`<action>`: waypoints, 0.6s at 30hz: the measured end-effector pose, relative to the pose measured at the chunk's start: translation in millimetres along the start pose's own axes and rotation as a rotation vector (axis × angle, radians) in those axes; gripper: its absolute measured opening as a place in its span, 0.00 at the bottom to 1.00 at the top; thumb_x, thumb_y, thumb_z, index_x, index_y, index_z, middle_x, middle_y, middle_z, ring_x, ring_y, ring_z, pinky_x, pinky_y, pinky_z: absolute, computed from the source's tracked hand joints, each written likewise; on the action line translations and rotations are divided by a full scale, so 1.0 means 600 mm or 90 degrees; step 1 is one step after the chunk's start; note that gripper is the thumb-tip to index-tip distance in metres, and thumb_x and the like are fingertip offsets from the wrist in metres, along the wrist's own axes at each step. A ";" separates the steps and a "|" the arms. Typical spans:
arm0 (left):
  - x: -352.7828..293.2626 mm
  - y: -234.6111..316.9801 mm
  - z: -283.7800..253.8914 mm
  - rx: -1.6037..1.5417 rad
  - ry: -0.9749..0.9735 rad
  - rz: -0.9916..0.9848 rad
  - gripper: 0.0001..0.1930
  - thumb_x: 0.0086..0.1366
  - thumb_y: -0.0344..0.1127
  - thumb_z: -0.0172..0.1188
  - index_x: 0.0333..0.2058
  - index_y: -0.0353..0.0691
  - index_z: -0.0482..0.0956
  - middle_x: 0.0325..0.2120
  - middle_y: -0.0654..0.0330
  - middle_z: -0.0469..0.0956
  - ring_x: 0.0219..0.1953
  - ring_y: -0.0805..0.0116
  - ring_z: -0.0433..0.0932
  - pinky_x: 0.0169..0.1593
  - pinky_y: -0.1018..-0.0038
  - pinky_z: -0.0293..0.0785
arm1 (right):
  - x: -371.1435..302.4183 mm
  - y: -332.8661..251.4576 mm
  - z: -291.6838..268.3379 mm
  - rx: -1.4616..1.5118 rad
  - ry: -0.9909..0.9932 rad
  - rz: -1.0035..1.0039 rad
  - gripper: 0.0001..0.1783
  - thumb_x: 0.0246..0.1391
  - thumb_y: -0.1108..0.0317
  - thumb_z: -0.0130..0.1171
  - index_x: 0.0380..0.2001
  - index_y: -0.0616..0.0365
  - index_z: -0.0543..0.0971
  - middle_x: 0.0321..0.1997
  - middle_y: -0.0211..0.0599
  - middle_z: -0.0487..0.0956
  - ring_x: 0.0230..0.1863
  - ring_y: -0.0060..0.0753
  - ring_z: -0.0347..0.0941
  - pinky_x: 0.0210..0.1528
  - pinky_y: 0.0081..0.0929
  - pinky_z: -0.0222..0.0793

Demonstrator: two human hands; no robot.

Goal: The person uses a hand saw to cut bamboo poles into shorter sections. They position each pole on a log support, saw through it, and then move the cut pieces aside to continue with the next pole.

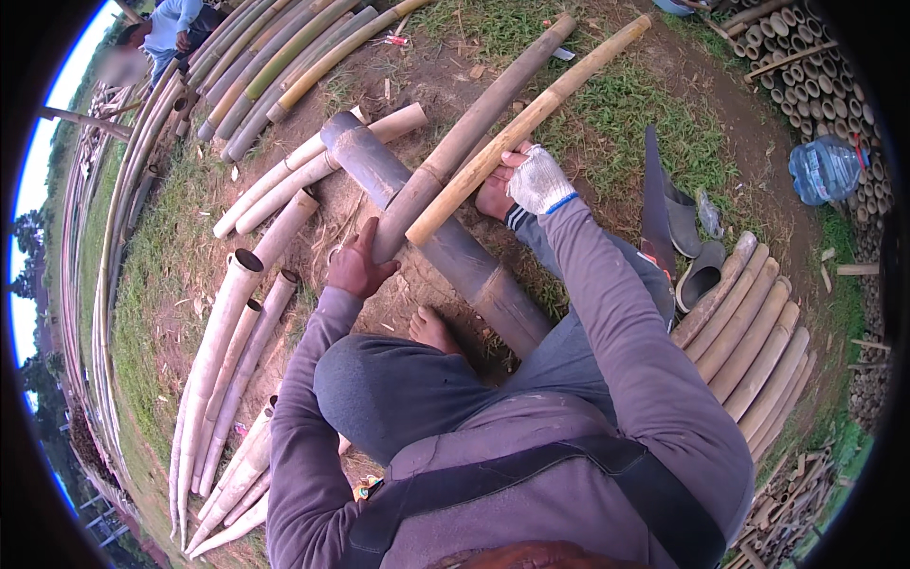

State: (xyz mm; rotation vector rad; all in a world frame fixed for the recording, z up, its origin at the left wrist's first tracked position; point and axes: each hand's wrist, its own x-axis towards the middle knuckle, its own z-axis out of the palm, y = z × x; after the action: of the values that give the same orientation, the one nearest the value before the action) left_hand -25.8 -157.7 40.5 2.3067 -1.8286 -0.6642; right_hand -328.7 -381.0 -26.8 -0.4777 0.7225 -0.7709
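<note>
Two bamboo poles slant from near my knees toward the far right, across a thick grey bamboo trunk (474, 268) lying on the ground. My left hand (358, 266), bare, grips the near end of the brownish bamboo pole (445, 158), thumb spread at its underside. Alongside it on the right is a paler yellow bamboo pole (559, 92). My right hand (536, 178), in a white knit glove with bare fingertips showing, has its fingers closed at the yellow pole's right side. The undersides of both poles are hidden.
Cut bamboo lengths (226, 322) lie at left, with more poles (284, 66) at the far left. A saw (654, 194) stands by grey boots (700, 275) at right, near a row of bamboo pieces (749, 332). Beyond are a water jug (823, 173) and a person (171, 33).
</note>
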 end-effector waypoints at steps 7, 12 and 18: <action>0.009 -0.010 -0.015 -0.086 -0.029 0.006 0.52 0.54 0.58 0.78 0.72 0.40 0.66 0.51 0.34 0.83 0.52 0.36 0.85 0.57 0.52 0.79 | 0.101 -0.005 0.030 -0.022 -0.070 0.067 0.22 0.69 0.75 0.56 0.64 0.58 0.71 0.56 0.48 0.81 0.55 0.54 0.84 0.61 0.57 0.80; 0.029 0.012 -0.032 -0.188 0.098 0.087 0.47 0.64 0.66 0.71 0.68 0.33 0.70 0.59 0.32 0.77 0.60 0.37 0.80 0.63 0.50 0.76 | 0.158 -0.012 0.052 0.004 -0.028 0.074 0.20 0.69 0.76 0.56 0.62 0.56 0.72 0.56 0.47 0.81 0.56 0.55 0.83 0.63 0.58 0.80; 0.107 0.071 -0.045 -0.159 0.063 0.134 0.41 0.73 0.60 0.63 0.71 0.35 0.64 0.57 0.33 0.77 0.58 0.36 0.80 0.62 0.52 0.77 | 0.198 -0.012 0.038 0.029 0.006 0.094 0.18 0.68 0.78 0.57 0.59 0.55 0.73 0.54 0.44 0.80 0.57 0.56 0.82 0.62 0.60 0.79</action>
State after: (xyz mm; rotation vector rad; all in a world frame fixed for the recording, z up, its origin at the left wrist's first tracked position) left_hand -42.0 -234.5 63.2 1.9251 -1.7962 -0.6889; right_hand -255.6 -473.4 -55.9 -0.3748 0.7381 -0.6504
